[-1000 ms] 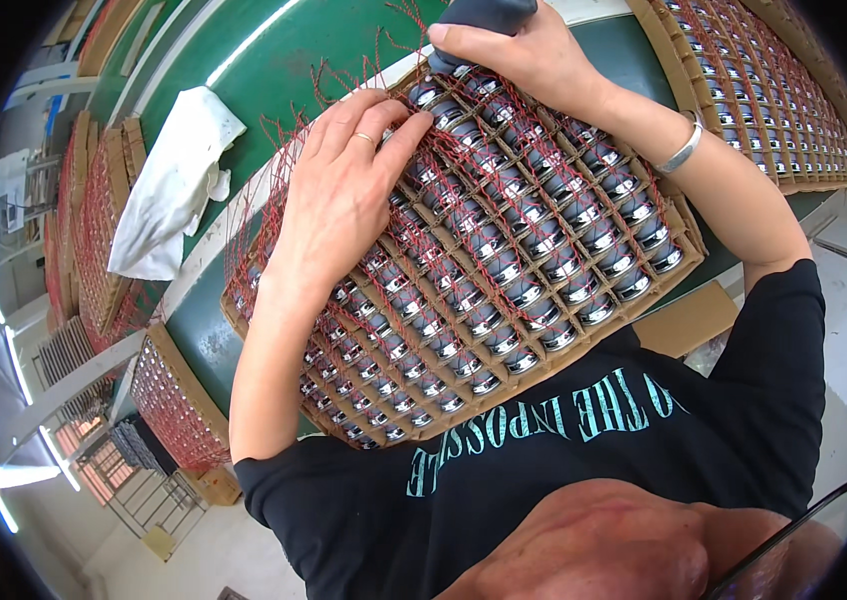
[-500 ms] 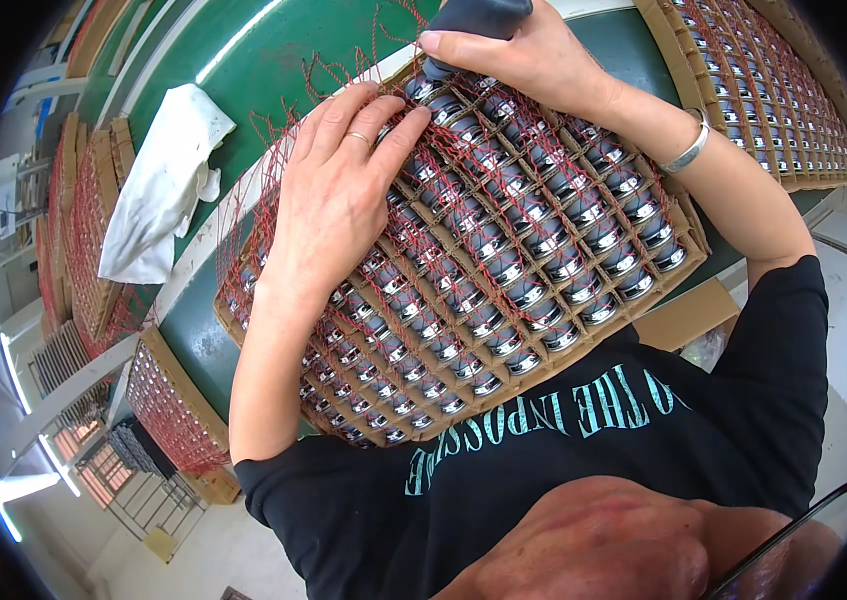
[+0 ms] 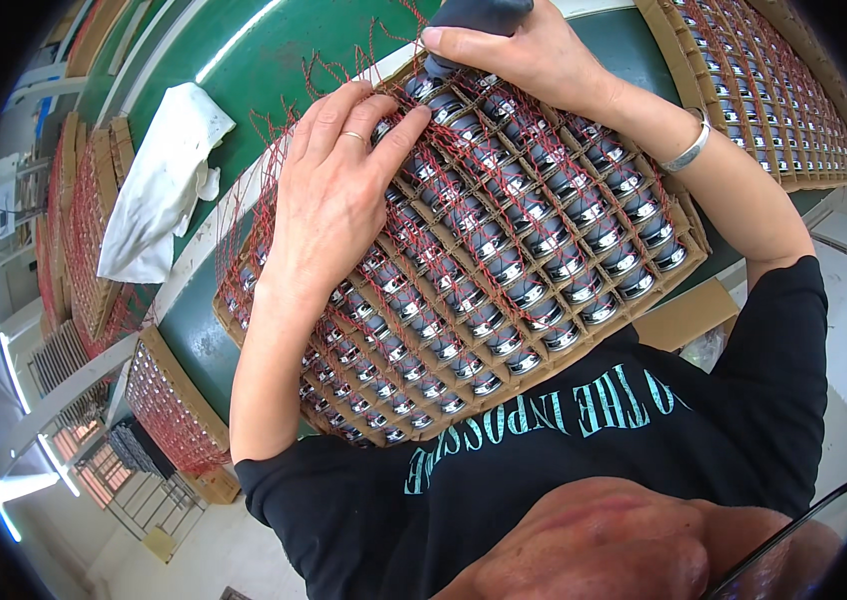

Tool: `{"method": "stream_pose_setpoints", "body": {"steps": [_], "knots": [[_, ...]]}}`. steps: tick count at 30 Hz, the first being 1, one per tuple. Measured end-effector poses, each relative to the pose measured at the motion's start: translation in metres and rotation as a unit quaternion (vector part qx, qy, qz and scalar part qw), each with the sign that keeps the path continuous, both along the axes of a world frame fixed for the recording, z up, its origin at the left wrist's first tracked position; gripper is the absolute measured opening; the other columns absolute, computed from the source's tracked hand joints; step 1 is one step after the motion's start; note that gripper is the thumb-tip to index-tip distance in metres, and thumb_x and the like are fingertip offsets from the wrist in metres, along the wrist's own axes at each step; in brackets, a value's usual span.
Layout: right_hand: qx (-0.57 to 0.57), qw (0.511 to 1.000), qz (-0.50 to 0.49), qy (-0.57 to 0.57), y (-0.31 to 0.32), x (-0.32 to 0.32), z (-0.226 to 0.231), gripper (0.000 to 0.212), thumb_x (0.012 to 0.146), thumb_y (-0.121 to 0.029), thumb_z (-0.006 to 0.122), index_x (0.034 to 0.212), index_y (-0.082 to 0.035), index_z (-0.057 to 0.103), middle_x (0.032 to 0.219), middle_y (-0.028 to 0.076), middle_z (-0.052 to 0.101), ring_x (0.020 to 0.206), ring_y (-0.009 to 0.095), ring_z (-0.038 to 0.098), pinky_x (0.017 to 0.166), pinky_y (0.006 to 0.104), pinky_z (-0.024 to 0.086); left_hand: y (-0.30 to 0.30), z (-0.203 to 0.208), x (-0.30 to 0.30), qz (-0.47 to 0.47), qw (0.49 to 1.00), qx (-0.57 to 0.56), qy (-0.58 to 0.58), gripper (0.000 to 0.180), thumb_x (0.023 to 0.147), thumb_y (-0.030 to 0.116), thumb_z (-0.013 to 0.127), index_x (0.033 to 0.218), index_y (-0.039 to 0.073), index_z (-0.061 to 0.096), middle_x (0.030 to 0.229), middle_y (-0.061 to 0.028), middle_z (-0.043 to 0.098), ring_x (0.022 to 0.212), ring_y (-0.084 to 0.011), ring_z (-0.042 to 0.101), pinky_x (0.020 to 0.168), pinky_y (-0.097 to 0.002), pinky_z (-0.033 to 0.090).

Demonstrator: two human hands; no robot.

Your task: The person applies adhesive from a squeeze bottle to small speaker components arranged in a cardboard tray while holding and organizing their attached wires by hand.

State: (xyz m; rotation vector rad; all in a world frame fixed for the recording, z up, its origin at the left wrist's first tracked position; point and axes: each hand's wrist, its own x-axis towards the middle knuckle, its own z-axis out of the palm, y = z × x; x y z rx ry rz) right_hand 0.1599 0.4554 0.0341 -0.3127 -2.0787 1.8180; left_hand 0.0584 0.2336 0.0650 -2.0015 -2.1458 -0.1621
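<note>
Clamping the right hand (image 3: 544,62) round the dark tool (image 3: 482,16), right at the far edge of the cardboard tray (image 3: 692,235) on the table (image 3: 279,65). Resting the left hand (image 3: 337,185) over red wires (image 3: 502,178), fingertips hidden, impossible to say whether pinching. Could snag wires if slipping sideways.

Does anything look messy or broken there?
The red wires look messy: they tangle, and some poke past the far edge of the cardboard tray, while the round parts sit in neat rows. A white cloth lies rumpled on the green table. Nothing looks plainly broken or spilled, but the left hand hides some parts.
</note>
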Motion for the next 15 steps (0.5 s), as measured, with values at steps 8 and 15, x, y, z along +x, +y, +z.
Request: {"method": "stream_pose_setpoints", "body": {"steps": [8, 15], "knots": [[0.005, 1.0, 0.008, -0.01, -0.0006, -0.0001, 0.0043, 0.024, 0.09, -0.024, 0.078, 0.095, -0.003, 0.066, 0.085, 0.0, 0.067, 0.081, 0.009, 0.06, 0.075, 0.0288, 0.051, 0.0, 0.0006, 0.0002, 0.003, 1.0, -0.002, 0.002, 0.061, 0.075, -0.008, 0.06, 0.131, 0.015, 0.067, 0.128, -0.0063, 0.061, 0.13, -0.0299, 0.052, 0.108, -0.0445, 0.045], [0.019, 1.0, 0.011, -0.003, -0.0003, -0.0004, 0.0041, 0.025, 0.09, -0.025, 0.078, 0.095, -0.004, 0.067, 0.086, 0.001, 0.067, 0.081, 0.01, 0.061, 0.075, 0.0288, 0.052, -0.0002, 0.001, 0.002, -0.001, 1.0, 0.011, -0.012, 0.054, 0.075, -0.006, 0.061, 0.125, 0.011, 0.069, 0.123, -0.0078, 0.064, 0.129, -0.0295, 0.053, 0.111, -0.0461, 0.043]]}}
